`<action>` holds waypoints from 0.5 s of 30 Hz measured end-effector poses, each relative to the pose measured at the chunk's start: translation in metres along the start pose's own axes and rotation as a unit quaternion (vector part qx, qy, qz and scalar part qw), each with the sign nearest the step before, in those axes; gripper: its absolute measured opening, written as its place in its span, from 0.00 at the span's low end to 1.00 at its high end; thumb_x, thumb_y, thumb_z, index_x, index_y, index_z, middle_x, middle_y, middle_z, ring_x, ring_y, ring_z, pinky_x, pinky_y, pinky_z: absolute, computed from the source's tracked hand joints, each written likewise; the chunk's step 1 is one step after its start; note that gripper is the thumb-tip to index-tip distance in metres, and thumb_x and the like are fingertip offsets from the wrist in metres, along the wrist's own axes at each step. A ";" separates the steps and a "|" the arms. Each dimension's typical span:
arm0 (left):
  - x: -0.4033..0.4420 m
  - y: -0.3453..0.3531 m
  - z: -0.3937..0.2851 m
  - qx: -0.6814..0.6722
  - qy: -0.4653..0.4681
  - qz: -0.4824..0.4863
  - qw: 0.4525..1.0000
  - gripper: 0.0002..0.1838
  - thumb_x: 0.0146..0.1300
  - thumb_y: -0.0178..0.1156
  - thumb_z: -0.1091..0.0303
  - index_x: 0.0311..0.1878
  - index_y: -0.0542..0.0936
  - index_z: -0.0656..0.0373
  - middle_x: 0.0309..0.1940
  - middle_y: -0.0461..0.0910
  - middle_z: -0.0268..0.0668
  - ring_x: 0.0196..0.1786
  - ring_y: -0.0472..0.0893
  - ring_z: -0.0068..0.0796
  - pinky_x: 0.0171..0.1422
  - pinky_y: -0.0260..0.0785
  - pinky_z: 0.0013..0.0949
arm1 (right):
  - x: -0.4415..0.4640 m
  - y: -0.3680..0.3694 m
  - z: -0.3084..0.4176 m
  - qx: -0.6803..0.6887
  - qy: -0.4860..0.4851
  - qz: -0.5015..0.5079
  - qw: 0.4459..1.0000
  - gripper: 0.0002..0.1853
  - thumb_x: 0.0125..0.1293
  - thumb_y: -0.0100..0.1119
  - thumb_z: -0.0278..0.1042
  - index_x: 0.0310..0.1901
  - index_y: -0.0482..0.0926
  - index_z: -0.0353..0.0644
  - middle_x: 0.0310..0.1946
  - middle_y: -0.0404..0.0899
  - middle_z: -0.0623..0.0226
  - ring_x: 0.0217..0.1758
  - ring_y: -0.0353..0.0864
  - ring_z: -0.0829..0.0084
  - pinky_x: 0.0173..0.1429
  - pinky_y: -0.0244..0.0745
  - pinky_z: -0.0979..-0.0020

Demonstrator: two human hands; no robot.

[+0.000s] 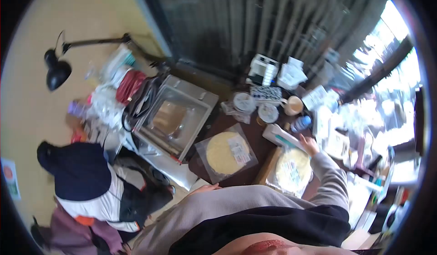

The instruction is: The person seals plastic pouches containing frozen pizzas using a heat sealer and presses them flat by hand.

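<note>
My right hand (310, 145) is at the right end of a long white object with a teal stripe (281, 136), fingers curled against it; its exact kind is unclear. Just below lies a round, pale flat disc in a clear labelled bag (292, 170), partly over a cardboard box (268, 166). To the left, a second bagged pale disc (226, 153) with a white printed label lies flat on the dark brown table (246, 178). My left hand (205, 188) rests low by the table's front edge, fingers laid flat with nothing visible in them.
A clear-lidded metal machine (175, 118) holding a brown sheet stands left. Tubs (267, 113), a cup (293, 105), a blue-capped bottle (300, 124) and a small white device (263, 70) crowd the back. A black lamp (59, 70) and a coat-covered chair (82, 173) are at left.
</note>
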State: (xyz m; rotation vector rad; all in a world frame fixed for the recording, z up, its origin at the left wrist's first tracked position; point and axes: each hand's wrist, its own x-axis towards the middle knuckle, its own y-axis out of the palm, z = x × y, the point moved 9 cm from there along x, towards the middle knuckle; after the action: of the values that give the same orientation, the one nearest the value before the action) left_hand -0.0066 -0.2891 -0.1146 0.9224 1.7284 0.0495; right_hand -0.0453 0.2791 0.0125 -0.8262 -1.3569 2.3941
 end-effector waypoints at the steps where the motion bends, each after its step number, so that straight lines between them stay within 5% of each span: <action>1: 0.007 -0.006 0.007 -0.014 -0.013 -0.008 1.000 0.31 0.72 0.48 0.44 0.65 0.69 0.61 0.61 0.73 0.38 0.61 0.73 0.29 0.64 0.65 0.33 | 0.003 0.004 -0.009 0.002 0.014 -0.005 1.000 0.37 0.67 0.40 0.68 0.34 0.84 0.37 0.32 0.83 0.49 0.42 0.81 0.49 0.51 0.72 0.55; 5: 0.016 -0.019 0.007 -0.102 0.016 -0.027 0.994 0.33 0.72 0.48 0.44 0.70 0.63 0.59 0.69 0.64 0.38 0.69 0.66 0.34 0.70 0.60 0.37 | 0.000 0.000 -0.011 -0.032 0.036 -0.034 0.998 0.37 0.67 0.40 0.69 0.39 0.84 0.39 0.38 0.83 0.49 0.46 0.81 0.50 0.52 0.73 0.54; 8: 0.013 -0.014 0.002 -0.177 -0.014 -0.024 0.984 0.25 0.69 0.55 0.47 0.61 0.71 0.55 0.59 0.75 0.30 0.54 0.74 0.27 0.60 0.69 0.37 | -0.030 -0.024 0.014 -0.113 0.005 -0.210 0.971 0.27 0.70 0.43 0.62 0.43 0.80 0.45 0.33 0.82 0.54 0.41 0.81 0.50 0.45 0.73 0.50; 10: 0.027 -0.031 0.006 -0.184 0.013 -0.043 0.982 0.24 0.69 0.55 0.47 0.58 0.72 0.54 0.58 0.75 0.29 0.52 0.74 0.28 0.60 0.69 0.38 | -0.060 -0.039 0.028 -0.048 -0.011 -0.355 0.933 0.30 0.70 0.43 0.59 0.62 0.70 0.43 0.52 0.78 0.51 0.58 0.75 0.51 0.66 0.63 0.53; 12: 0.031 -0.034 0.007 -0.174 -0.001 -0.016 0.985 0.24 0.69 0.56 0.48 0.59 0.71 0.54 0.57 0.76 0.29 0.52 0.75 0.30 0.61 0.69 0.38 | -0.084 -0.035 0.017 -0.003 0.032 -0.416 0.909 0.35 0.70 0.46 0.58 0.69 0.61 0.42 0.64 0.69 0.53 0.70 0.64 0.55 0.75 0.48 0.53; 15: 0.017 -0.026 -0.006 -0.164 0.044 -0.092 0.981 0.24 0.68 0.58 0.50 0.60 0.71 0.54 0.57 0.76 0.29 0.54 0.75 0.30 0.60 0.69 0.36 | -0.159 -0.034 0.027 0.032 -0.028 -0.464 0.885 0.36 0.68 0.54 0.50 0.70 0.57 0.39 0.69 0.59 0.50 0.76 0.51 0.50 0.78 0.40 0.50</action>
State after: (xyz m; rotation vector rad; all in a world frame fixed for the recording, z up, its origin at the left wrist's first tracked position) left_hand -0.0269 -0.2950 -0.1382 0.5228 1.8125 0.2503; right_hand 0.0643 0.2011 0.1070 -0.0189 -1.2674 1.6749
